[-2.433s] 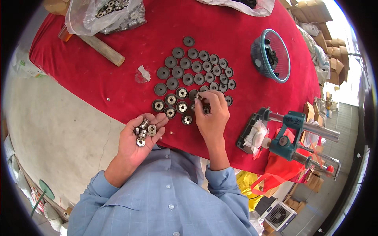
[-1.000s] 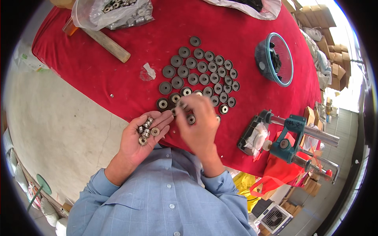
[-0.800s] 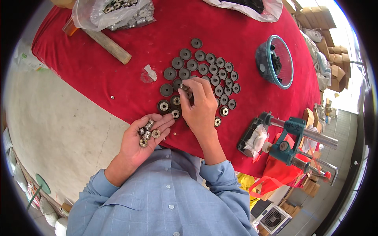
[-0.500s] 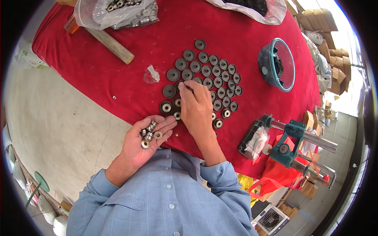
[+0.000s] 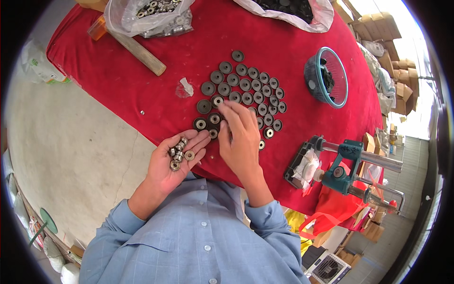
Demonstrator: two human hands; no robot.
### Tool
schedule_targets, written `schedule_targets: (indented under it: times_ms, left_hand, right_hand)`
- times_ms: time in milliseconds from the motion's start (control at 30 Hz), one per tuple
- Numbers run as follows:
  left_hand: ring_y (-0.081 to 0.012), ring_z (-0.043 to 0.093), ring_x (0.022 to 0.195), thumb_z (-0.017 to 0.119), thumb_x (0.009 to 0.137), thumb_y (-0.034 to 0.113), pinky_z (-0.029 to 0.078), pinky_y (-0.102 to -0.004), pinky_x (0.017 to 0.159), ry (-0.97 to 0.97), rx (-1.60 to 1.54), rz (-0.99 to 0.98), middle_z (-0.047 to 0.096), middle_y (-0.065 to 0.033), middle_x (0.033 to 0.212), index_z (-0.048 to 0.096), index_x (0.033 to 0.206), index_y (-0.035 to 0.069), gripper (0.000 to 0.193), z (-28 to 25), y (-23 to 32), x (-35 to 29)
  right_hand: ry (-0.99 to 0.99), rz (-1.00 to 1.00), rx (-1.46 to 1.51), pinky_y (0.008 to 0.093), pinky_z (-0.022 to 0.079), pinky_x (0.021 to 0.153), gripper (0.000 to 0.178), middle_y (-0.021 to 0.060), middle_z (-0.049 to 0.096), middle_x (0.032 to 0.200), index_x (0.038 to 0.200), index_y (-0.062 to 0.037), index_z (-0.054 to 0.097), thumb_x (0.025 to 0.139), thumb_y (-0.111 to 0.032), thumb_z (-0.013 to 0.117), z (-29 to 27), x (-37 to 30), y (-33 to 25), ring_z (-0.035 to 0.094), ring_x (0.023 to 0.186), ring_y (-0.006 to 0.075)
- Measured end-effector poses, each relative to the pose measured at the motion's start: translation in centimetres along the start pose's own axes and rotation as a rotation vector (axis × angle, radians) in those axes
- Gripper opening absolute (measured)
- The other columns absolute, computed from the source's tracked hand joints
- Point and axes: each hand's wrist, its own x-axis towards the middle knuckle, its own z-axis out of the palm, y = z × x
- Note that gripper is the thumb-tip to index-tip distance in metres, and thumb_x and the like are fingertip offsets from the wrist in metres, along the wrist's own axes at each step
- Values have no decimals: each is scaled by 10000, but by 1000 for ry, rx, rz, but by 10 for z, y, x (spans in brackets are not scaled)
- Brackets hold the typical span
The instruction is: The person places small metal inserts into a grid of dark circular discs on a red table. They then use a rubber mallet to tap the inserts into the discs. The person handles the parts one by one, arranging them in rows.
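Several dark round discs lie in rows on the red tablecloth; some near the front have a small silver bearing in their middle. My left hand is palm up at the table's near edge, cupping several small silver bearings. My right hand reaches over the front discs, fingertips down at a disc in the near-left rows. Whether a bearing is pinched in those fingers is hidden.
A wooden-handled tool and a clear bag of metal parts lie at the back left. A teal basket stands at the right. A teal press is clamped at the table's right front. A second bag sits at the back.
My right hand went from the discs to my left palm and back out to the front-left discs. The left hand stayed cupped near the table edge.
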Motion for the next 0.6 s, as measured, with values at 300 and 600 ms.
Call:
schedule_targets:
  times_ms: [300, 600]
  left_hand:
    - [-299, 723, 1159, 484, 1119, 229, 562, -508, 1089, -8, -30, -14, 736, -168, 1253, 645, 1287, -23, 344, -18, -1, 1]
    - [-343, 656, 1318, 447, 1121, 260, 529, -513, 1147, -78, -67, -39, 657, -246, 1424, 563, 1433, -87, 481, -18, 0, 5]
  right_hand:
    - [-282, -202, 107, 425, 527, 917, 428, 120, 673, 1185, 1262, -58, 747, 840, 8, 723, 10, -23, -31, 672, 1068, 320]
    - [-148, -158, 190, 445, 528, 840, 203, 94, 697, 1040, 1041, -66, 698, 851, -22, 758, 13, -4, -10, 691, 955, 311]
